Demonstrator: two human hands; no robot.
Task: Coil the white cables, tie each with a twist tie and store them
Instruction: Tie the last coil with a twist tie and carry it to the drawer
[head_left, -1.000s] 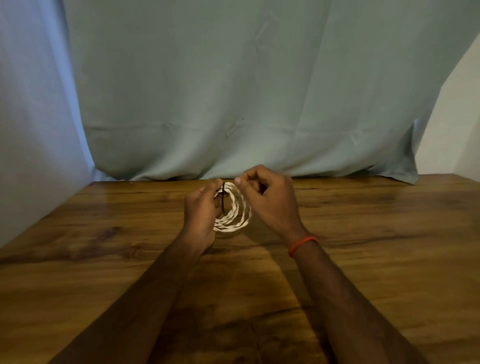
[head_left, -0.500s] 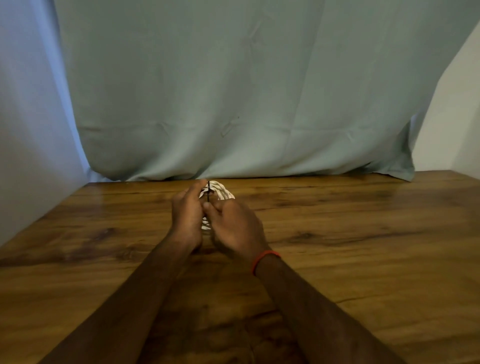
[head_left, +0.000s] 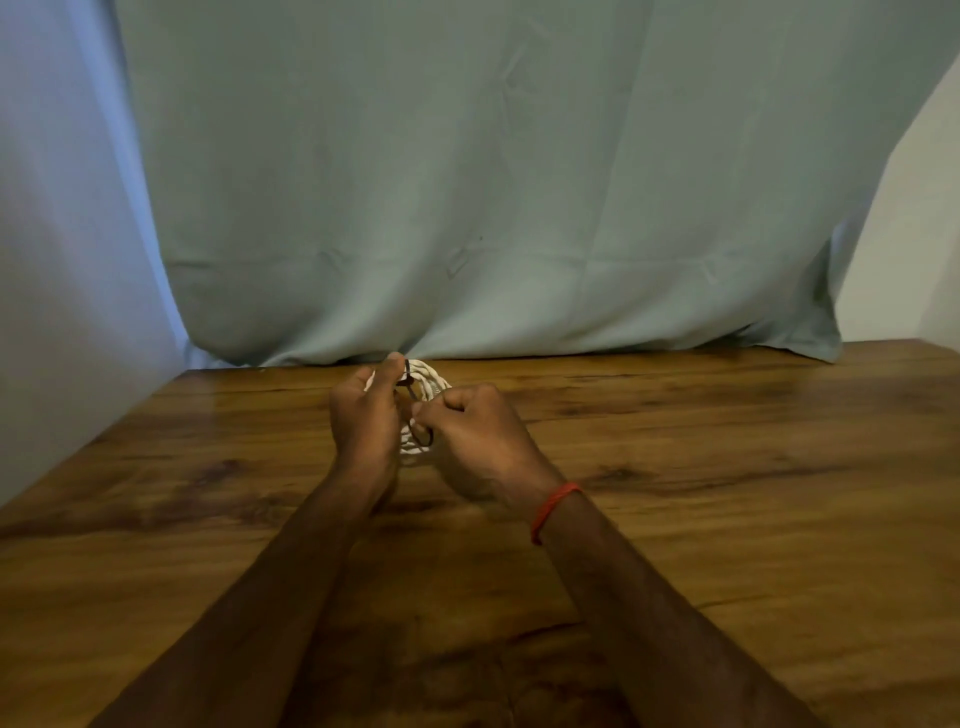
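Coil (head_left: 435, 383) partly behind left hand (head_left: 363, 423).

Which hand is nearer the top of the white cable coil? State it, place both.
Left. The left hand pinches the white cable coil at its top, beside the dark twist tie; the right hand pinches the tie lower down.

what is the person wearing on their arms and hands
No sleeves in view: the left forearm and right forearm are bare, and neither the left hand nor the right hand wears a glove. A thin red thread band circles the right wrist.
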